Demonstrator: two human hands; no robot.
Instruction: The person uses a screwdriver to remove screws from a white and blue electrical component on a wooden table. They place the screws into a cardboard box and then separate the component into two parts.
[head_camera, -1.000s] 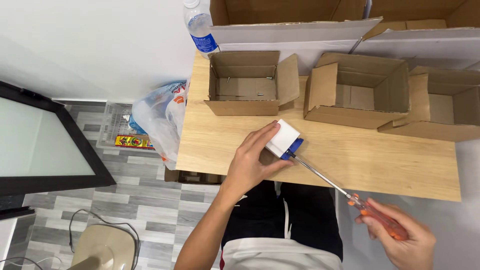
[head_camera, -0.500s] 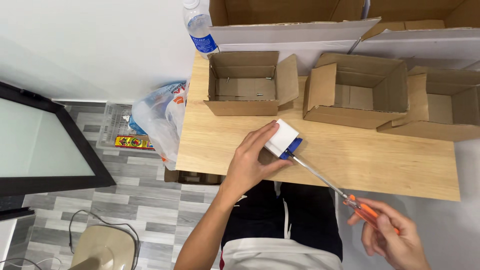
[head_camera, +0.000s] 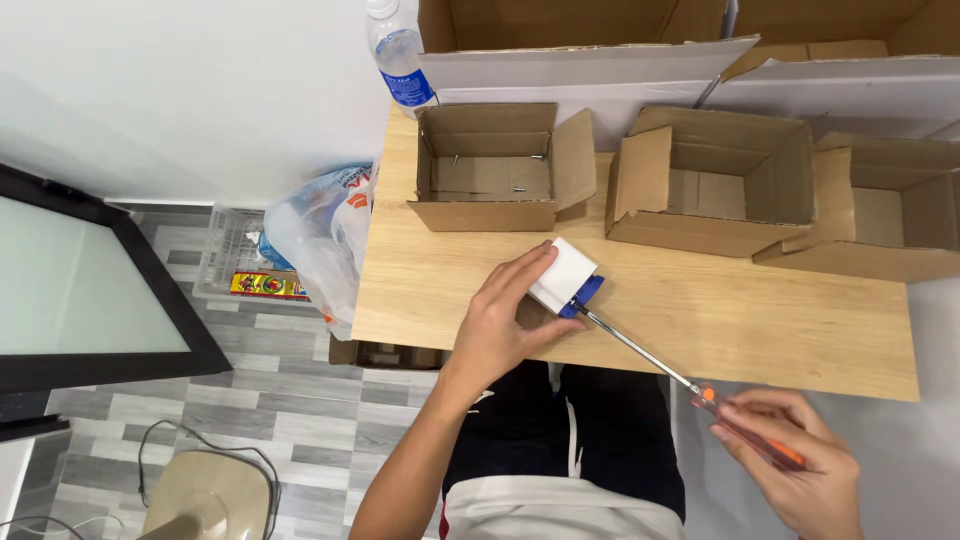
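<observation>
We see a wooden tabletop (head_camera: 450, 290) with three open cardboard boxes. The left box (head_camera: 487, 170) has a few small screws in it; the middle box (head_camera: 715, 185) and right box (head_camera: 880, 215) look empty. Our left hand (head_camera: 505, 320) wraps around a little white and blue block (head_camera: 566, 278) on the tabletop. Our right hand (head_camera: 795, 470) grips an orange screwdriver (head_camera: 690, 385), with its tip touching the block.

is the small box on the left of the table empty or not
Not empty. The open cardboard box has its flaps spread, and a few small screws lie scattered on its floor.
</observation>
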